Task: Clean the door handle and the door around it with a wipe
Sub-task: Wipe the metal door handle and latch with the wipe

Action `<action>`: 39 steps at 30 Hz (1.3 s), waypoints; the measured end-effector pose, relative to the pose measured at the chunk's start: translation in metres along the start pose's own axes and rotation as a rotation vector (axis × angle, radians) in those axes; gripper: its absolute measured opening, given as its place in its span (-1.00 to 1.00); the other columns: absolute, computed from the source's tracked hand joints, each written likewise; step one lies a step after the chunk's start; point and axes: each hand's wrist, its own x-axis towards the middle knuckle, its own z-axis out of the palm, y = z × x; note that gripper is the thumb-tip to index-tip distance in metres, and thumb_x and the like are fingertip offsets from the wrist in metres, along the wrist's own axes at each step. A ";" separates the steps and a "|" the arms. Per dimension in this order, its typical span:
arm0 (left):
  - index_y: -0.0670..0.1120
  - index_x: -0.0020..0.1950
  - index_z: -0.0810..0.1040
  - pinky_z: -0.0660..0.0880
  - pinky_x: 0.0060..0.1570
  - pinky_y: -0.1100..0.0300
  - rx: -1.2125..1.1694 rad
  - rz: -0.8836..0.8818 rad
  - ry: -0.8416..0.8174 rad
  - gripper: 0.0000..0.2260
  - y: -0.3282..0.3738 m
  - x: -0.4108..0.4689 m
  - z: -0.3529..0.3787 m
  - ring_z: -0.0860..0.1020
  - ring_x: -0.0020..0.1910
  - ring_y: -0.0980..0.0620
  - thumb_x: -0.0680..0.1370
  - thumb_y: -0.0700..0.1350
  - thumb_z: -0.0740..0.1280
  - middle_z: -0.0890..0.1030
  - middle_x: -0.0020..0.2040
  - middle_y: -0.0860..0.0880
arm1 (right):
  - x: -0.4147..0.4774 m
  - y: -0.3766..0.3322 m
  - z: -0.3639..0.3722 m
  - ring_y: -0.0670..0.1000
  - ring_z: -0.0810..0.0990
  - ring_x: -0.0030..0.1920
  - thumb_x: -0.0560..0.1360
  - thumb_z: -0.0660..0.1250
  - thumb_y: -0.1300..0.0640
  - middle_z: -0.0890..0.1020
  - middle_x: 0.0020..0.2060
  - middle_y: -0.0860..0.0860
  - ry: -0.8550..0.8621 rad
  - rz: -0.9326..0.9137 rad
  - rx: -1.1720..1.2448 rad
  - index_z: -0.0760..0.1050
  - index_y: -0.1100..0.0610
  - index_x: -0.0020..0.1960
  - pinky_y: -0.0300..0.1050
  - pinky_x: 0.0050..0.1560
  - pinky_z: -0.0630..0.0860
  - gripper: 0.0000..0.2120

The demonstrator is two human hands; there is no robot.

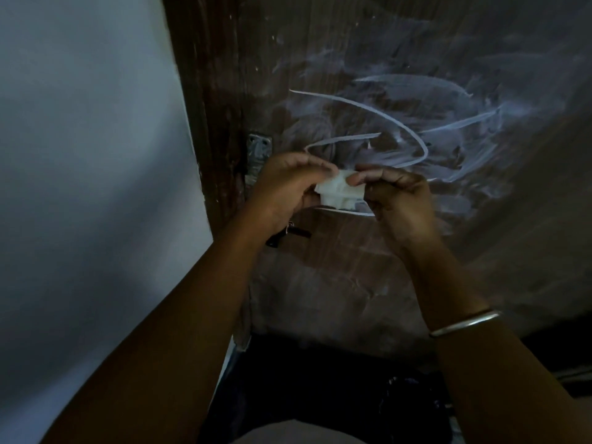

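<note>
Pinching a crumpled white wipe point(340, 193) between them, the left hand point(285, 187) and right hand point(397, 200) meet in front of the brown wooden door point(368, 277) — fingertips of each closed on opposite edges of the wad, which hangs clear of the wood. It looks light, limp and probably damp, so it should fold or bunch wherever it is pressed; a pad held flat under several fingers would likely serve better than a fingertip pinch. Behind the left hand sits the metal door handle point(258, 155), only its upper plate showing. White scrawled lines and smears point(400, 129) cover the panel beyond — much appears left to wipe.
</note>
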 end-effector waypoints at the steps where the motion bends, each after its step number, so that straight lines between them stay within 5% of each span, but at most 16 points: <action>1: -0.16 -0.17 0.59 0.63 -0.12 0.04 0.041 0.033 0.021 -0.89 0.000 -0.002 -0.002 0.63 -0.08 -0.06 0.44 -0.34 0.33 0.63 -0.10 -0.13 | 0.000 0.001 0.003 -0.06 0.66 -0.10 0.30 0.29 0.33 0.70 -0.23 -0.11 -0.016 0.017 0.053 0.67 0.05 -0.30 -0.23 -0.12 0.55 -0.75; 4: -0.11 -0.15 0.52 0.61 -0.12 0.05 0.136 0.146 0.090 -0.79 -0.007 -0.009 -0.008 0.61 -0.10 -0.02 0.38 -0.41 0.38 0.60 -0.14 -0.04 | -0.004 0.011 0.014 -0.02 0.66 -0.10 0.39 0.40 0.26 0.68 -0.14 -0.03 -0.022 0.051 0.036 0.59 0.03 -0.08 -0.11 -0.13 0.58 -0.83; 6: -0.09 -0.12 0.50 0.61 -0.12 0.04 0.105 0.153 0.135 -0.75 -0.014 -0.012 -0.015 0.60 -0.07 -0.05 0.37 -0.41 0.38 0.59 -0.13 -0.06 | -0.006 0.018 0.021 -0.01 0.64 -0.03 0.36 0.46 0.09 0.62 -0.02 0.00 -0.042 0.147 -0.021 0.49 -0.01 0.04 -0.06 -0.07 0.59 -0.71; 8: -0.04 -0.09 0.50 0.62 -0.12 0.03 0.081 0.129 0.170 -0.71 -0.022 -0.014 -0.024 0.60 -0.05 -0.07 0.36 -0.39 0.40 0.59 -0.10 -0.08 | -0.008 0.021 0.032 0.00 0.65 -0.04 0.28 0.49 -0.08 0.63 -0.03 0.02 -0.065 0.240 -0.043 0.52 -0.06 -0.01 -0.06 -0.08 0.61 -0.68; 11: 0.00 -0.07 0.49 0.61 -0.13 0.12 0.090 0.127 0.194 -0.66 -0.031 -0.015 -0.037 0.61 -0.09 -0.01 0.34 -0.37 0.44 0.59 -0.10 -0.04 | -0.008 0.024 0.046 -0.10 0.68 -0.27 0.38 0.46 0.22 0.67 -0.23 0.03 -0.083 0.225 -0.056 0.58 0.06 -0.14 -0.25 -0.29 0.61 -0.89; 13: 0.01 -0.05 0.48 0.60 -0.18 0.20 0.110 0.125 0.214 -0.65 -0.035 -0.015 -0.047 0.60 -0.13 0.07 0.32 -0.35 0.46 0.59 -0.11 0.00 | -0.006 0.030 0.055 -0.15 0.63 -0.41 0.43 0.38 0.37 0.64 -0.28 0.03 -0.051 0.179 -0.159 0.56 0.10 -0.13 -0.32 -0.42 0.55 -0.82; 17: 0.00 -0.08 0.49 0.57 -0.30 0.25 0.060 0.074 0.298 -0.73 -0.041 -0.013 -0.072 0.61 -0.18 0.05 0.37 -0.31 0.44 0.60 -0.14 -0.04 | 0.006 0.041 0.062 -0.15 0.58 -0.43 0.46 0.38 0.29 0.63 -0.23 0.02 0.039 0.109 -0.394 0.54 0.16 0.05 -0.34 -0.48 0.48 -0.82; 19: -0.01 -0.11 0.49 0.58 -0.31 0.25 0.097 0.063 0.334 -0.76 -0.044 -0.011 -0.087 0.61 -0.21 0.02 0.39 -0.31 0.43 0.60 -0.16 -0.07 | 0.015 0.045 0.063 -0.06 0.60 -0.29 0.45 0.41 0.25 0.61 -0.12 0.04 0.101 0.018 -0.527 0.50 0.15 0.13 -0.31 -0.40 0.52 -0.74; 23: 0.03 -0.13 0.48 0.61 -0.16 0.06 0.166 0.015 0.339 -0.77 -0.055 -0.005 -0.104 0.62 -0.17 -0.04 0.40 -0.27 0.43 0.60 -0.17 -0.03 | 0.028 0.046 0.071 -0.01 0.58 -0.21 0.38 0.44 0.33 0.60 -0.16 0.04 0.170 -0.365 -0.767 0.61 0.23 0.00 -0.58 -0.21 0.39 -0.80; 27: 0.03 -0.08 0.48 0.57 0.01 0.00 0.216 -0.044 0.314 -0.79 -0.067 0.005 -0.108 0.59 -0.05 -0.02 0.41 -0.21 0.43 0.60 -0.11 0.00 | 0.042 0.051 0.081 0.20 0.63 -0.10 0.34 0.45 0.34 0.62 -0.09 0.27 0.075 -0.584 -0.966 0.62 0.32 -0.03 -0.16 -0.03 0.48 -0.80; 32: 0.10 -0.06 0.47 0.54 0.05 0.07 0.283 -0.029 0.360 -0.79 -0.075 0.017 -0.106 0.57 -0.03 0.08 0.42 -0.15 0.41 0.57 -0.09 0.10 | 0.064 0.049 0.088 0.26 0.62 -0.19 0.36 0.41 0.36 0.61 -0.18 0.30 -0.020 -0.802 -1.138 0.58 0.38 -0.18 -0.01 -0.20 0.56 -0.93; 37: -0.09 0.10 0.49 0.47 -0.13 0.41 0.326 0.007 0.433 -0.76 -0.079 0.026 -0.101 0.53 -0.09 0.18 0.45 -0.20 0.39 0.59 -0.01 0.00 | 0.103 0.047 0.095 0.22 0.64 -0.18 0.48 0.33 0.33 0.66 -0.16 0.26 -0.305 -1.255 -1.312 0.55 0.33 -0.23 -0.01 -0.10 0.53 -0.87; 39: -0.13 0.11 0.50 0.45 -0.10 0.37 0.394 0.026 0.462 -0.77 -0.080 0.027 -0.098 0.54 -0.05 0.13 0.47 -0.21 0.37 0.61 0.01 -0.03 | 0.114 0.049 0.099 0.21 0.65 -0.17 0.49 0.34 0.34 0.67 -0.15 0.22 -0.440 -1.339 -1.335 0.58 0.32 -0.17 -0.01 -0.10 0.59 -0.91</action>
